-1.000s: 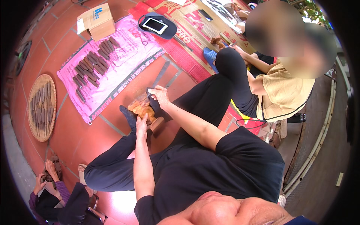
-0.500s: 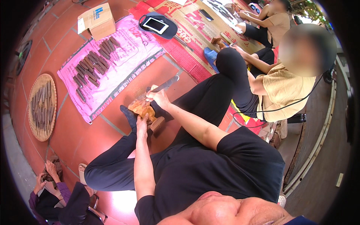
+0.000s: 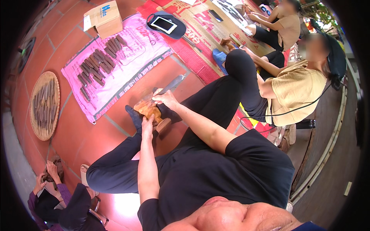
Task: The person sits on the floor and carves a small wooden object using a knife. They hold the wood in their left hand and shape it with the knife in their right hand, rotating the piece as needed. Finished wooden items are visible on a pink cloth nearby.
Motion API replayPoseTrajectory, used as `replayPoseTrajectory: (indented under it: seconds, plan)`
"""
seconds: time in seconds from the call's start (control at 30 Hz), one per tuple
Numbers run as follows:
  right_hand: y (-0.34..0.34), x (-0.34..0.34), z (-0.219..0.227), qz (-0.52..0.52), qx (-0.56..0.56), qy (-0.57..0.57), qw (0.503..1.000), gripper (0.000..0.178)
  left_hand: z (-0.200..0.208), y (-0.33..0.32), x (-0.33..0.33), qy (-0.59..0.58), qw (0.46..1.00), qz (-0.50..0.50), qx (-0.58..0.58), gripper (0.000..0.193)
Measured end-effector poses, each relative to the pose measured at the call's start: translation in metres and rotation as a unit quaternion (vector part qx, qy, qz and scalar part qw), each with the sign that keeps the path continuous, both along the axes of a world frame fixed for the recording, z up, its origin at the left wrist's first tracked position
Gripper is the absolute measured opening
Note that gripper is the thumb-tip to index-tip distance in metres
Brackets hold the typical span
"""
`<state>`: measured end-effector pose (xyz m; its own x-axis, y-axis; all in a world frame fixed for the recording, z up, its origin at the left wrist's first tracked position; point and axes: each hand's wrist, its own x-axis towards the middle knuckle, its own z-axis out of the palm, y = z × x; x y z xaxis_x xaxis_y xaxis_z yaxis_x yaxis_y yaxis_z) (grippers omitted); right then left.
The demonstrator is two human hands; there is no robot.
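I sit on a red tiled floor with my legs in black trousers spread around a small wooden block (image 3: 163,125). My left hand (image 3: 147,124) grips a brown chunk of wood (image 3: 148,109) resting on the block. My right hand (image 3: 165,99) holds the handle of a long flat blade (image 3: 172,83), which points up and to the right, away from the chunk.
A pink sheet (image 3: 115,65) with rows of dark sticks lies ahead, a cardboard box (image 3: 104,17) and a dark cap with a tablet (image 3: 163,25) beyond it. A round woven tray (image 3: 44,104) of sticks is at left. Other seated people work at right and lower left.
My right hand has lifted the blade from low over the wood chunk, raising it up and to the right. My left hand stays on the chunk.
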<state>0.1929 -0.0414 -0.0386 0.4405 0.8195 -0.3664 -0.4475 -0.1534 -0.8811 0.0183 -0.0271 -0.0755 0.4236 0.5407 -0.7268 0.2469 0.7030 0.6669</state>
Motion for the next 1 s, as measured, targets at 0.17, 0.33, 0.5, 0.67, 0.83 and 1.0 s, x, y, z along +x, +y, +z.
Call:
replayPoseTrajectory:
  seconds: [0.17, 0.33, 0.5, 0.67, 0.83, 1.0]
  plan:
    - [-0.002, 0.006, -0.011, 0.020, -0.037, -0.046, 0.998, 0.011, -0.006, -0.003, 0.002, -0.007, 1.000, -0.004, 0.007, 0.033]
    - [-0.001, 0.008, -0.027, 0.032, -0.070, -0.102, 0.992, 0.013, 0.000, -0.003, 0.004, 0.003, 1.000, -0.018, 0.008, 0.029]
    - [-0.003, 0.007, -0.018, 0.072, -0.129, -0.168, 0.975, 0.016, -0.012, -0.001, 0.000, 0.020, 0.999, -0.007, 0.045, 0.039]
    - [-0.007, 0.013, -0.026, -0.064, -0.123, -0.032, 0.990, 0.012, -0.040, -0.005, -0.005, 0.031, 0.998, -0.007, 0.048, 0.038]
    - [-0.005, 0.011, -0.015, -0.008, -0.104, -0.075, 0.992, 0.015, 0.000, 0.002, 0.004, 0.017, 0.999, -0.034, 0.009, 0.044]
    - [-0.005, 0.014, -0.020, 0.008, -0.128, -0.079, 0.989, 0.015, -0.027, -0.003, -0.002, 0.028, 0.998, -0.026, 0.048, 0.047]
